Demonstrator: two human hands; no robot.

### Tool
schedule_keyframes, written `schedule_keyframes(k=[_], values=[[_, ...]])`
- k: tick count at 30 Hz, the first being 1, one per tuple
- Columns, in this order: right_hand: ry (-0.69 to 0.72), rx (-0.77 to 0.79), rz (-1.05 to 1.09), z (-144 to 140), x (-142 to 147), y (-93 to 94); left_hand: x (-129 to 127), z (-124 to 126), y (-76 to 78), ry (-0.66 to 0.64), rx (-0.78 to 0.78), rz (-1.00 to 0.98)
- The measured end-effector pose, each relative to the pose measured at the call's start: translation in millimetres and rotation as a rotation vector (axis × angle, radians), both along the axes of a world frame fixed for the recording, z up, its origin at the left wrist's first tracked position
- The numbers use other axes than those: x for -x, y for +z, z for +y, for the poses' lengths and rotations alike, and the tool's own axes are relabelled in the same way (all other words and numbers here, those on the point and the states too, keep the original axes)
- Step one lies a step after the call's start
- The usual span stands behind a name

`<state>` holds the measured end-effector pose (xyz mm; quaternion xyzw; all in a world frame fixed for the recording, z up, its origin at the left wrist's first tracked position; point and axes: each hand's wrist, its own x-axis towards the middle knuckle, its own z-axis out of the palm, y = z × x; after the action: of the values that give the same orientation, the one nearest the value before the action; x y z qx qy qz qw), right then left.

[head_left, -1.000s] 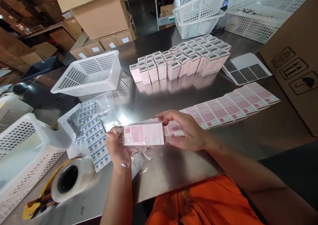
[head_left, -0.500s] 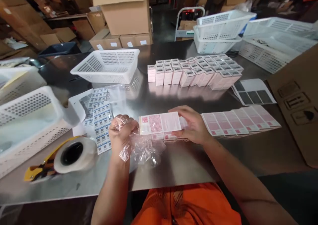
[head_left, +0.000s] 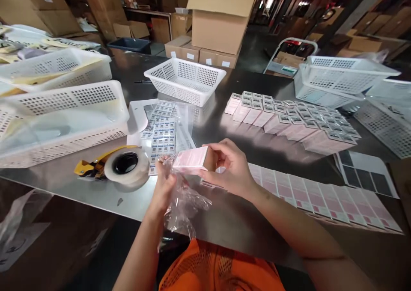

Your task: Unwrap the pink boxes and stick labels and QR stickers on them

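Note:
My right hand (head_left: 229,164) grips a small pink-and-white carton (head_left: 192,158) by its right end, thumb below and fingers above. At the carton's left end my left hand (head_left: 164,179) is closed on crumpled clear plastic film (head_left: 184,203), which hangs down over the table's front edge. Whether the left fingers also touch the carton is hard to see. A row of similar flat-lying pink cartons (head_left: 308,192) runs rightward from beneath my right hand. Farther back, a block of upright pink cartons (head_left: 285,120) stands with labelled tops facing up.
Sheets of QR-code stickers (head_left: 163,132) lie left of my hands, beside a tape roll in a yellow dispenser (head_left: 126,164). A white basket (head_left: 186,79) stands behind, larger white baskets (head_left: 64,124) at left, stacked baskets (head_left: 334,79) at right. A sheet with dark rectangles (head_left: 366,173) lies at right.
The view has swung left. The carton in my right hand has turned so its brown right end now shows, and the film in my left hand hangs lower.

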<state>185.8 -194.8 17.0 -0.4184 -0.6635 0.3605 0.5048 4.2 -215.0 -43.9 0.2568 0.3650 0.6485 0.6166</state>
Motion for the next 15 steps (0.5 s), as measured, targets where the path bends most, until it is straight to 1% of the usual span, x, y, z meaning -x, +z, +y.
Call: schedule_keyframes(k=[2,3,5,7,8,9,11,13,15], values=[[-0.019,0.064,-0.001,2,9,4.8,3,-4,-2.8,-0.066,0.015,-0.014],[-0.004,0.116,0.023,3,11,7.4,4,-7,-2.6,-0.100,0.032,-0.029],[0.088,0.236,0.129,4,15,11.1,7,-11,-0.2,-0.162,0.074,-0.065],[0.181,0.286,0.251,5,18,10.9,8,-15,2.2,-0.209,0.109,-0.091],[0.194,0.268,0.289,4,19,9.1,7,-17,2.5,-0.228,0.132,-0.136],[0.178,0.226,0.310,4,21,6.5,6,-18,2.2,-0.240,0.155,-0.198],[0.095,0.146,0.341,1,25,0.4,1,-20,0.0,-0.255,0.183,-0.323],[0.027,0.125,0.391,-3,29,-4.6,-4,-22,-2.5,-0.273,0.193,-0.410],[-0.007,0.123,0.436,-8,32,-7.0,-9,-24,-3.4,-0.301,0.200,-0.442]])
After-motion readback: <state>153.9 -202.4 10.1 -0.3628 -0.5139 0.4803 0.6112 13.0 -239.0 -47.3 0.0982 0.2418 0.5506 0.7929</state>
